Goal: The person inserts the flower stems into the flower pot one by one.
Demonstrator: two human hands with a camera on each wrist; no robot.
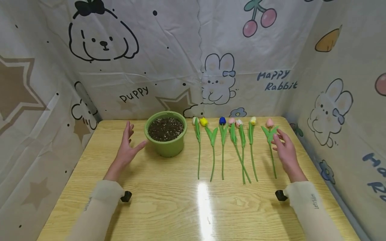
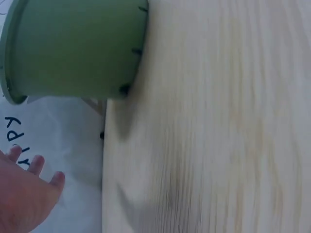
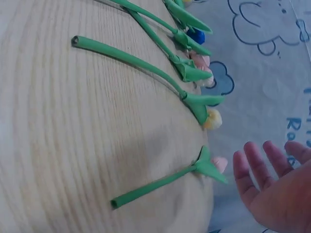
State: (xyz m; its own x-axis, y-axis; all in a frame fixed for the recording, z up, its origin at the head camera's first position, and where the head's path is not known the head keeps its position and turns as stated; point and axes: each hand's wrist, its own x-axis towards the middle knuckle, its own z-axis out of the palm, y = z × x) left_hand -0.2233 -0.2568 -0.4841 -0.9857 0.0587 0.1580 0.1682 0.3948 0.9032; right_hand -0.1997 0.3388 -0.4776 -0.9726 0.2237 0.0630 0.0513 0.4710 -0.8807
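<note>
My left hand is held just left of a green flowerpot full of dark soil, thumb pointing toward the pot and fingers spread. The left wrist view shows the pot's side and a few fingers, holding nothing. At the right, my right hand hovers beside a pink artificial tulip, with fingers loosely bent around air. In the right wrist view that tulip's green stem lies on the table, and my fingers are apart from its bloom.
Several more artificial tulips lie in a row right of the pot, among them a yellow one, a blue one and a pale yellow one. Printed cloth walls the wooden table at the back and sides.
</note>
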